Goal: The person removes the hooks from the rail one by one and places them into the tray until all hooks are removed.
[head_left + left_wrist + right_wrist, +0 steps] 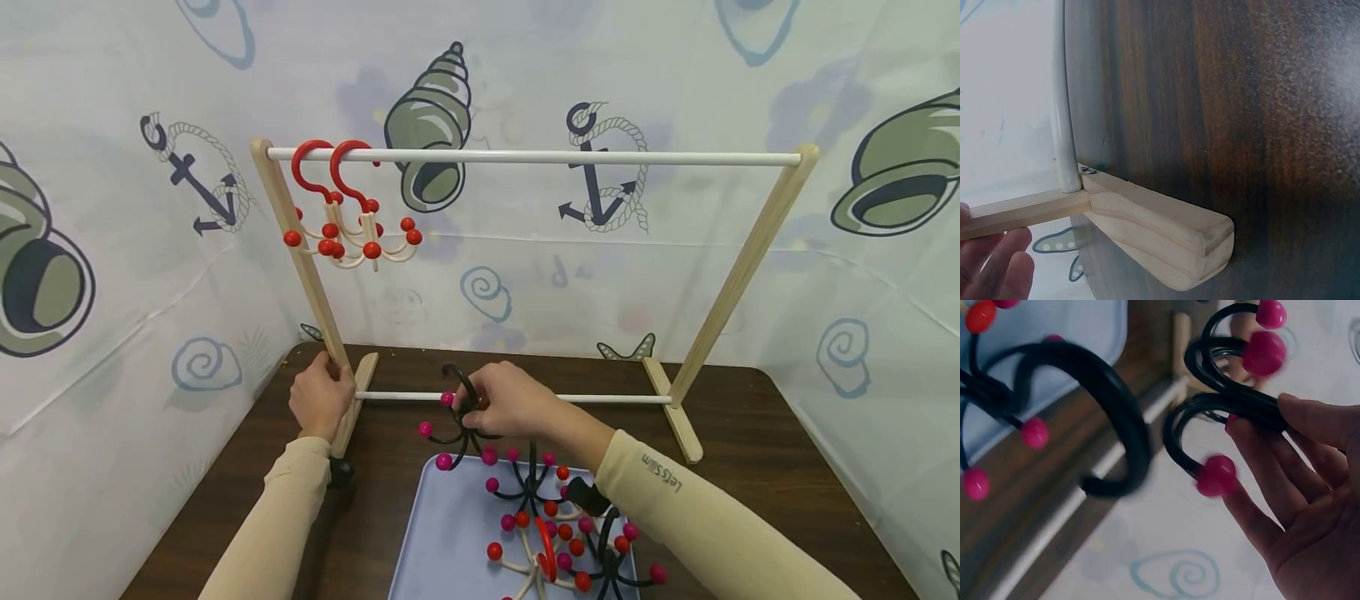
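My right hand [517, 404] pinches the stem of a black multi-armed hook [456, 437] with pink ball tips, above the tray's far edge. In the right wrist view, thumb and fingers close on the hook's black stem [1247, 406], and its curved arms point away from the palm. My left hand [321, 398] holds the left wooden upright [318, 304] of a rack low down, near its foot; the left wrist view has fingertips [1016, 269] against that upright. Two cream hooks with red tops [348, 171] hang from the left end of the white top rod [562, 157].
A pale blue tray [431, 537] at the front bears several more hooks, black with pink balls and cream with red balls. The rack's lower white rod [615, 399] runs behind my right hand. A right wooden foot [678, 425] stands on the dark table [780, 492].
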{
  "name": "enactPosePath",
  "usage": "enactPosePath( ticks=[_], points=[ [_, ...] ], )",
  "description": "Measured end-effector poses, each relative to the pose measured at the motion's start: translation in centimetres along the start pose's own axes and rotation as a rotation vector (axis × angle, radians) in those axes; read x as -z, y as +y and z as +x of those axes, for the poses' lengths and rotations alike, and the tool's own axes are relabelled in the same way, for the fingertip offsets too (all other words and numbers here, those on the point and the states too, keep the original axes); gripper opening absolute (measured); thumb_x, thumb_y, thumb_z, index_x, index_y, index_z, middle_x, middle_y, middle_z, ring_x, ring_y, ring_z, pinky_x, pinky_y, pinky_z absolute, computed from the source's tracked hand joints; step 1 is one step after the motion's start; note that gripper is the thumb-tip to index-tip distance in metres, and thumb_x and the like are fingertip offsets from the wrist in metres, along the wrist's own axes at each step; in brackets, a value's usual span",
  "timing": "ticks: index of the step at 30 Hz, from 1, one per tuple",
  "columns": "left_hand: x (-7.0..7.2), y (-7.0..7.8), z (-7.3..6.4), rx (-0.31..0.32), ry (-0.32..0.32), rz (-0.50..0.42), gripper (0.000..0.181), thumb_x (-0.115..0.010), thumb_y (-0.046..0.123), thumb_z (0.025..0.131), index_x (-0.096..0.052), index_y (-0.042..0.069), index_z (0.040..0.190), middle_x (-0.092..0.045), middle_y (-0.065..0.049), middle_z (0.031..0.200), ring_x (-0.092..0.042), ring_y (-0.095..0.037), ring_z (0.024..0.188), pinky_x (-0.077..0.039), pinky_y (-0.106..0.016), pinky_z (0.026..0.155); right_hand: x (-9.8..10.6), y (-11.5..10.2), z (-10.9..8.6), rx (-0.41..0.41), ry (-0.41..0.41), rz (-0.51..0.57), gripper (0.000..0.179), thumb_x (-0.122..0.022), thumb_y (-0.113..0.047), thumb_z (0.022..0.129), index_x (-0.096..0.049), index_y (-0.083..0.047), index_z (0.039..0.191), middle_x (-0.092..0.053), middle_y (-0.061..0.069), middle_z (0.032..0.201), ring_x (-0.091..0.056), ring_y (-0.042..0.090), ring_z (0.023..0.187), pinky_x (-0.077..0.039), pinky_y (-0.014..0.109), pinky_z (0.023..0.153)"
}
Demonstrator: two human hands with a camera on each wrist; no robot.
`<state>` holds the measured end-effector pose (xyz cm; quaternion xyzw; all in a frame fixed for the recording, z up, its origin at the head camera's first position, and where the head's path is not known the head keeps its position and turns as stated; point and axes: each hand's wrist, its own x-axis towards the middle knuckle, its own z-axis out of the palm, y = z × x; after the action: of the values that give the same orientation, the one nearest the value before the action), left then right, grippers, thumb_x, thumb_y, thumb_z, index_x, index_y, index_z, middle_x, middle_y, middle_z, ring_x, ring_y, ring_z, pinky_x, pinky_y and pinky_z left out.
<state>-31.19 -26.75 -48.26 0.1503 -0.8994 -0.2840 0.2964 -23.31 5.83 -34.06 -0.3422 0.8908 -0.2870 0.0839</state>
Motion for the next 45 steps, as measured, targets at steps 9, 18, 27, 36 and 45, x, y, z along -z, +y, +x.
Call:
enactPosePath(
  ticks=[9, 18, 27, 36, 45],
  points=[
    [-0.1, 0.0, 0.0, 0.0, 0.014, -0.003, 0.016, -0.06, 0.023, 0.087, -0.063, 0.009, 0.093, -0.067, -0.012, 0.078, -0.063, -0.041, 0.074, -0.042, -0.055, 0.06, -4.0, 0.7, 0.3, 0.03, -0.103, -0.101, 0.012, -0.08, -0.01, 0.079, -0.071, -0.018, 0.082, -0.064, -0.012, 0.077, -0.056, 0.007, 0.077, -0.046, 0.025, 0.071],
    [-0.1, 0.1, -0.1, -0.003, 0.019, -0.005, 0.016, -0.061, 0.023, 0.087, -0.063, 0.008, 0.093, -0.067, -0.012, 0.077, -0.063, -0.039, 0.072, -0.042, -0.054, 0.059, -6.0, 1.3, 0.6, 0.03, -0.159, -0.172, 0.01, -0.077, -0.009, 0.081, -0.072, -0.016, 0.087, -0.06, -0.011, 0.075, -0.054, 0.005, 0.071, -0.045, 0.02, 0.066],
    [-0.1, 0.1, -0.1, 0.002, 0.02, -0.003, 0.016, -0.061, 0.023, 0.087, -0.063, 0.008, 0.092, -0.067, -0.012, 0.077, -0.063, -0.04, 0.074, -0.042, -0.055, 0.06, -7.0, 1.6, 0.4, -0.023, -0.228, -0.215, 0.011, -0.077, -0.01, 0.083, -0.073, -0.016, 0.091, -0.06, -0.01, 0.078, -0.053, 0.007, 0.074, -0.046, 0.022, 0.067],
    [-0.1, -0.1, -0.1, -0.009, 0.016, -0.009, 0.015, -0.061, 0.023, 0.087, -0.062, 0.009, 0.09, -0.065, -0.011, 0.075, -0.062, -0.039, 0.071, -0.041, -0.054, 0.059, -7.6, 2.0, 0.1, -0.046, -0.267, -0.302, 0.012, -0.08, -0.016, 0.081, -0.07, -0.021, 0.084, -0.057, -0.01, 0.075, -0.052, 0.006, 0.072, -0.046, 0.022, 0.066],
    [0.1, 0.2, -0.2, -0.043, 0.029, -0.015, 0.013, -0.062, 0.02, 0.088, -0.063, 0.008, 0.091, -0.064, -0.011, 0.072, -0.061, -0.036, 0.065, -0.042, -0.052, 0.056, -6.2, 2.4, -0.3, -0.028, -0.34, -0.251, 0.021, -0.079, -0.021, 0.081, -0.075, -0.016, 0.101, -0.064, -0.011, 0.085, -0.056, 0.004, 0.076, -0.047, 0.023, 0.068]
  ],
)
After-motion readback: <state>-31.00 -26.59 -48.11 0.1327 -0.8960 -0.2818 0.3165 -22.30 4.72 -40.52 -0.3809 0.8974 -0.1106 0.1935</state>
